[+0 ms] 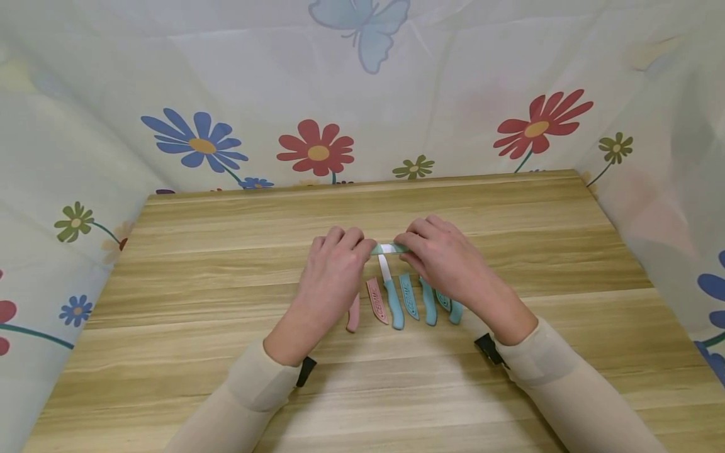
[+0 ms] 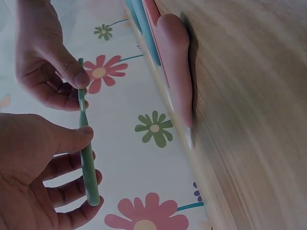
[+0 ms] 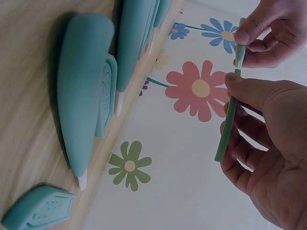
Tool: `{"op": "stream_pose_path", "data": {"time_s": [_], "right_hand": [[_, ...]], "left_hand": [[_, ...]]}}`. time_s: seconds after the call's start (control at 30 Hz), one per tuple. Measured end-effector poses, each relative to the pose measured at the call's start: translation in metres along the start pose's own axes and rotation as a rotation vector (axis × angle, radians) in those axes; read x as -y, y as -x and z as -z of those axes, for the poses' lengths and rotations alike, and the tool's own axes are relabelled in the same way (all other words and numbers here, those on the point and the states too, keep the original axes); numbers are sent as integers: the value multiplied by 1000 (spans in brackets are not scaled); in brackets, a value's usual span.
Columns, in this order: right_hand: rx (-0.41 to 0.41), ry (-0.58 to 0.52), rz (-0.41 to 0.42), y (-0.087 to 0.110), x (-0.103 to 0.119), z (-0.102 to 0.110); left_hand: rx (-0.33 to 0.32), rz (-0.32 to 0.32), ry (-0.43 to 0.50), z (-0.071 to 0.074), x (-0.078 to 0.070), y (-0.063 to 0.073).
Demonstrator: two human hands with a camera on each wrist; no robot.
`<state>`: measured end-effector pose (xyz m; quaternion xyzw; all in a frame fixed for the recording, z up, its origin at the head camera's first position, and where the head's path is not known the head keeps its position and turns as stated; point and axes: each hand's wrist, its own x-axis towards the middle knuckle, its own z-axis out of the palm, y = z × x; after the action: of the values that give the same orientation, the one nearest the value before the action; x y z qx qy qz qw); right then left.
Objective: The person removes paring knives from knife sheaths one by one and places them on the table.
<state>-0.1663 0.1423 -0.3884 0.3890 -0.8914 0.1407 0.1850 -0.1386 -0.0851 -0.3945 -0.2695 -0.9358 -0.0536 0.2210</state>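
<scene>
My left hand (image 1: 335, 270) grips the green handle (image 2: 89, 172) of a small knife, thumb on one side and fingers along the other. The knife's white blade (image 1: 387, 248) shows between the two hands, pointing right. My right hand (image 1: 447, 259) pinches a green blade sheath (image 3: 227, 127) in line with the blade, its fingers curled behind it. Both hands are raised over the row on the table. Beneath them lie a pink knife (image 1: 354, 316), partly hidden by the left hand, a pink sheath (image 1: 377, 302) and a blue knife (image 1: 394, 307) with its white blade bare.
Right of that blue knife lie a blue sheath (image 1: 408, 296), another blue knife (image 1: 429, 305), and a further blue sheath (image 1: 443, 300) and blue knife (image 1: 455, 313) partly under the right hand. The wooden table (image 1: 226, 251) meets a flower-printed curtain (image 1: 255, 82) at the back and sides.
</scene>
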Motion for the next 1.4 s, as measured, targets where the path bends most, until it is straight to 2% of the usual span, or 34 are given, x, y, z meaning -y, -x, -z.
{"op": "stream_pose_path", "data": {"time_s": [0.57, 1.4], "right_hand": [[-1, 34, -20, 1, 0, 0], [17, 29, -40, 3, 0, -2]], "left_hand": [[2, 2, 5, 0, -1, 0], [-5, -2, -7, -4, -2, 2]]}}
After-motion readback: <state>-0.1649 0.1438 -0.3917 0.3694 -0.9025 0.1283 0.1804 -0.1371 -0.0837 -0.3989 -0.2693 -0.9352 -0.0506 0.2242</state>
